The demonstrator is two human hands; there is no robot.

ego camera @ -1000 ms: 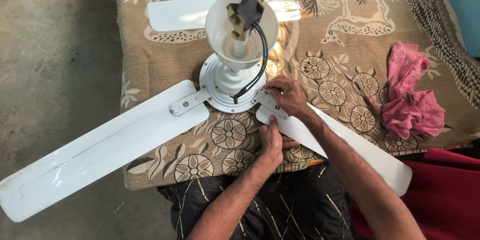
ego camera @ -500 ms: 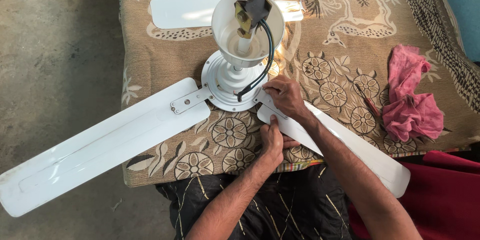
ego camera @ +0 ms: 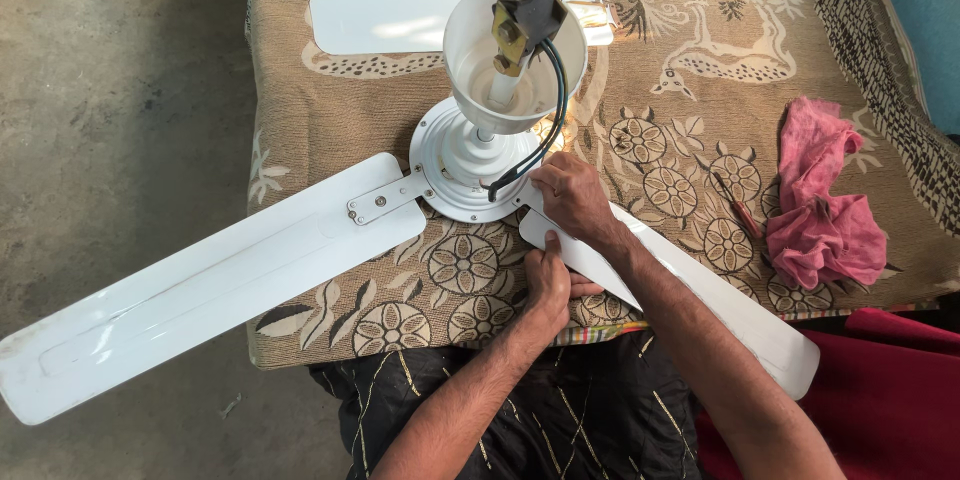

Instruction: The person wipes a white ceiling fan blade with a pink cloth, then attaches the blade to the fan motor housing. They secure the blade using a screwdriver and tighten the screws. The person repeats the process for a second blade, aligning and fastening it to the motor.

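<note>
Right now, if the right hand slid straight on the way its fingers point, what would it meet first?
The right hand points up-left, so it would probably meet the fan's white motor housing first, near the black cable.

Almost nothing has moved over the last second: the right hand (ego camera: 572, 198) has crept a touch further along the root of the near fan blade (ego camera: 690, 295), its fingertips now pressed closer against the rim of the white motor hub (ego camera: 462, 158). The left hand (ego camera: 548, 280) has shifted only slightly beneath that blade's edge, with the thumb drawn in a little tighter. The fan as a whole sits a shade lower and further right in view than before, which looks like the head tilting rather than the fan being pushed.
</note>
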